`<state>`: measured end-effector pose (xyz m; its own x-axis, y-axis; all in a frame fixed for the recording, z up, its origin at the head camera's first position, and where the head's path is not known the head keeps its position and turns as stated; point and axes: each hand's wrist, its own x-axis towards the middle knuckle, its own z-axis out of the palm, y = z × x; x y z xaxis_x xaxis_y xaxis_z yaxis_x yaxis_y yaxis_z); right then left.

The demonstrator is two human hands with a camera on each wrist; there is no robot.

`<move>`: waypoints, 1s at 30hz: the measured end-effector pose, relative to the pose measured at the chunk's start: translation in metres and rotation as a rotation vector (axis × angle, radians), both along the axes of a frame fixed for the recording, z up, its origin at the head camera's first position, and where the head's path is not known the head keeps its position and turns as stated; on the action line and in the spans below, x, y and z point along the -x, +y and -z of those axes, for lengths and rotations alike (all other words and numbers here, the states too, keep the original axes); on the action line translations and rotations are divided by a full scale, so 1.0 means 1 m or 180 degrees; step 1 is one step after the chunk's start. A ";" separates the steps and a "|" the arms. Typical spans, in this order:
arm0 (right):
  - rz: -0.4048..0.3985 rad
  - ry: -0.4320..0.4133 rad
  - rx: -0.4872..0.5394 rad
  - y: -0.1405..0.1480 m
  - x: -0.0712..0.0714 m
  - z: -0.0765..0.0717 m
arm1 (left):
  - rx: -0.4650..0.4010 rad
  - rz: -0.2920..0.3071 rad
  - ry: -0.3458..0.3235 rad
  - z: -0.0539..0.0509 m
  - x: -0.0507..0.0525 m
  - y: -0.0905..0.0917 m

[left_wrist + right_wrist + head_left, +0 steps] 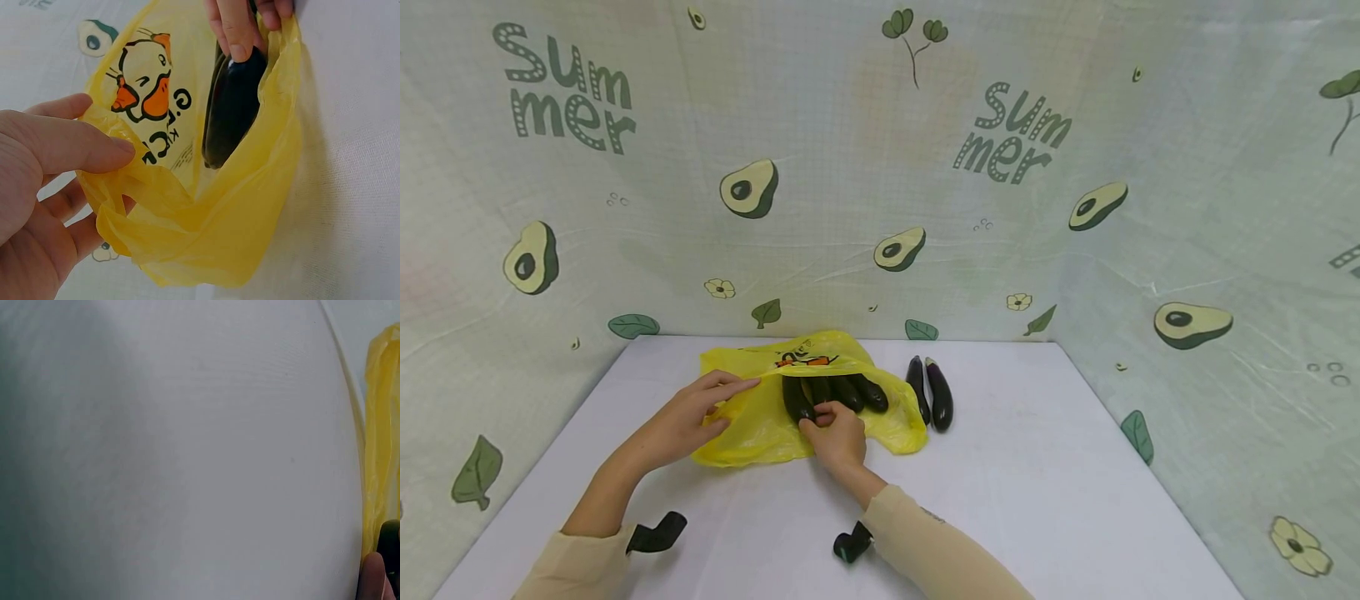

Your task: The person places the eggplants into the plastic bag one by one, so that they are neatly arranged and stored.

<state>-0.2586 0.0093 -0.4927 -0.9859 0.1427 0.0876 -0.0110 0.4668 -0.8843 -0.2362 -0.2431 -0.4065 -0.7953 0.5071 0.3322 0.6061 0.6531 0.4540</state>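
Note:
A yellow plastic bag [752,425] lies on the white table with its mouth open, several dark eggplants [871,393] inside it. My left hand [681,421] pinches the bag's left edge between thumb and fingers; in the left wrist view the hand [56,169] has the yellow film [206,231] bunched under the thumb. At the bag's opening, my right hand [838,437] holds the near end of the leftmost eggplant [797,398]. The right wrist view catches only fingertips [373,575] beside the bag [378,425] and a dark end.
Two more eggplants [939,396] lie side by side on the table just right of the bag. Behind the white table [1037,483] hangs a pale cloth [820,275] printed with avocados and leaves, which also rises along both sides.

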 end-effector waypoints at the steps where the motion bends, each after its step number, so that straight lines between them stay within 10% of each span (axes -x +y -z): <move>1: -0.0009 0.0001 0.0004 0.000 0.000 0.000 | -0.0004 0.0005 0.0008 0.000 0.000 0.000; 19: -0.0578 -0.0168 0.0771 0.018 -0.008 0.002 | 0.0041 -0.0055 -0.0100 -0.002 0.000 0.000; 30: -0.0986 0.0043 0.0388 0.069 -0.021 -0.022 | 0.0008 0.0014 -0.0005 -0.001 0.000 0.000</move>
